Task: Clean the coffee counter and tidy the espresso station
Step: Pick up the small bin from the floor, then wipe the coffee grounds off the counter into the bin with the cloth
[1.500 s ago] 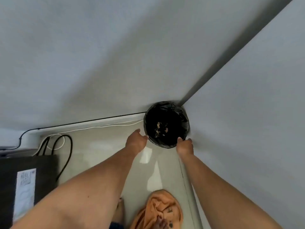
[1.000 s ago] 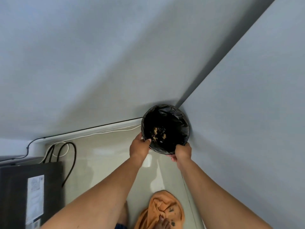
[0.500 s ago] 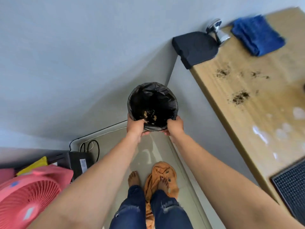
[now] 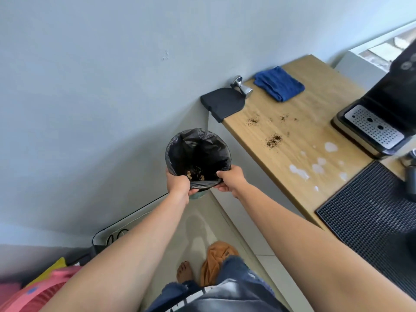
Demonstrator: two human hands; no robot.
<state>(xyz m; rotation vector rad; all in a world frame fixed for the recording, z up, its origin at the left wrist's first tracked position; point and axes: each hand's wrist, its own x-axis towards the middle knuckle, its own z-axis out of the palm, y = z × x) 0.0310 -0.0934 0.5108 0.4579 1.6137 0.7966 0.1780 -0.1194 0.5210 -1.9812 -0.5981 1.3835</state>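
A small waste bin (image 4: pixel 198 152) lined with a black bag hangs in the air left of the wooden counter (image 4: pixel 299 122), some brown scraps at its bottom. My left hand (image 4: pixel 177 182) and my right hand (image 4: pixel 231 177) both grip its near rim. On the counter lie scattered coffee grounds (image 4: pixel 273 140) and white milk splashes (image 4: pixel 315 165). A folded blue cloth (image 4: pixel 279 85), a metal tamper (image 4: pixel 242 86) and a black tamping mat (image 4: pixel 221 103) sit at the counter's far end. The espresso machine (image 4: pixel 382 113) stands at the right.
A black ribbed bar mat (image 4: pixel 369 224) covers the near right of the counter, with a metal jug (image 4: pixel 410 176) at the frame edge. On the floor lie an orange cloth (image 4: pixel 216 260), cables (image 4: pixel 117 234) by the wall and a pink fan (image 4: pixel 33 293).
Both hands closed on the bin's rim and lifted it off the floor from the corner. The view swung up and right, so the counter and the espresso machine came into sight.
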